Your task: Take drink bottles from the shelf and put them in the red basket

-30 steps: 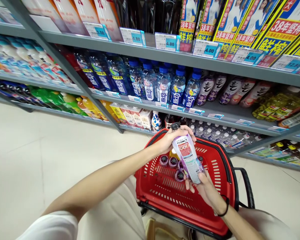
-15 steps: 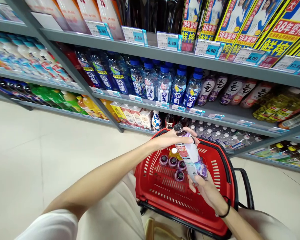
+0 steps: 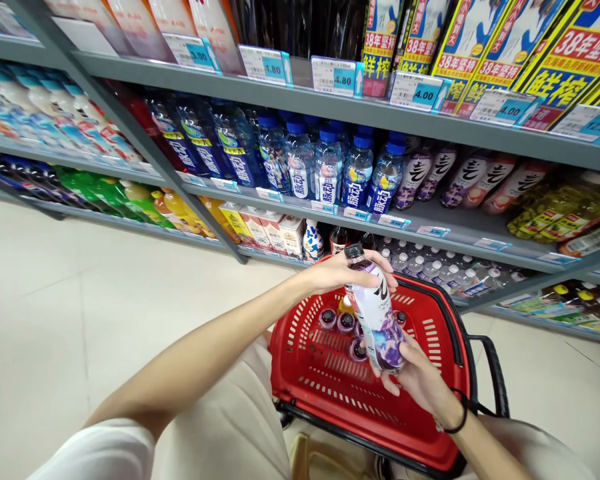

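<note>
A drink bottle with a black cap and a white-and-purple label is held tilted over the red shopping basket. My left hand is closed around its upper part, just below the cap. Lower down, my right hand grips the base, with a black band on that wrist. Inside the basket stand several dark-capped bottles, partly hidden by the held one. A yellow bottle shows behind them.
Shelves run across the front, stocked with blue-capped bottles, similar purple-labelled bottles and yellow juice cartons. The basket's black handle sticks out to the right. Pale floor tiles lie at left.
The bottle has turned about its long axis between my hands, so the label's large black characters and purple picture now face me. Its position over the basket is nearly the same.
</note>
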Demonstrator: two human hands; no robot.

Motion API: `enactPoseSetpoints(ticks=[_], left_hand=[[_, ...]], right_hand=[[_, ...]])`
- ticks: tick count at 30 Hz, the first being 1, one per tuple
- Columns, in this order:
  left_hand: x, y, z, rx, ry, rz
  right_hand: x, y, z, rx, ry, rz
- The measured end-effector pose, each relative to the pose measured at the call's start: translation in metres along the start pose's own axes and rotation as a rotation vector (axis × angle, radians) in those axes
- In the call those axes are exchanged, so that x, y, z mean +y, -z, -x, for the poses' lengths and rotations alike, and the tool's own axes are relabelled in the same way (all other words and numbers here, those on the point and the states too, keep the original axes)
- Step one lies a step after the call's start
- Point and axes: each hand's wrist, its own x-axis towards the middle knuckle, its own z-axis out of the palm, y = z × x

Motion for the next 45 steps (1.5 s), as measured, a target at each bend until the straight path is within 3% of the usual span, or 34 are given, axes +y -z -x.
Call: enactPoseSetpoints(ticks=[6,17,21,25,28,34,41,45], left_hand=[[-0.008,-0.003,-0.002,0.119,-0.056,0.011],[-0.012,-0.011,-0.004,0.222,-0.082,-0.012],[-0.013,-0.014,-0.004,0.238,-0.100,0.063],[-0.011,-0.012,-0.002,0.218,-0.150,0.021],[-0.010,-0.010,0.000,0.178,-0.164,-0.067],[-0.010,-0.007,-0.001,0.220,-0.176,-0.120],[-0.009,-0.015,-0.001,0.235,-0.141,-0.219],[-0.010,-0.020,0.000,0.264,-0.112,-0.157]], right_hand=[[0.007,0.005,0.001,0.164,0.083,0.140],[0.009,0.009,-0.006,0.325,0.220,0.418],[0.004,0.008,-0.005,0.256,0.154,0.268],[-0.003,-0.003,-0.005,0.032,-0.061,-0.053],[-0.004,-0.013,-0.007,-0.066,-0.121,-0.124],[0.000,-0.009,-0.005,0.075,0.107,0.048],[0.008,0.003,-0.004,0.310,0.216,0.407],[0.013,0.007,-0.007,0.413,0.305,0.521]])
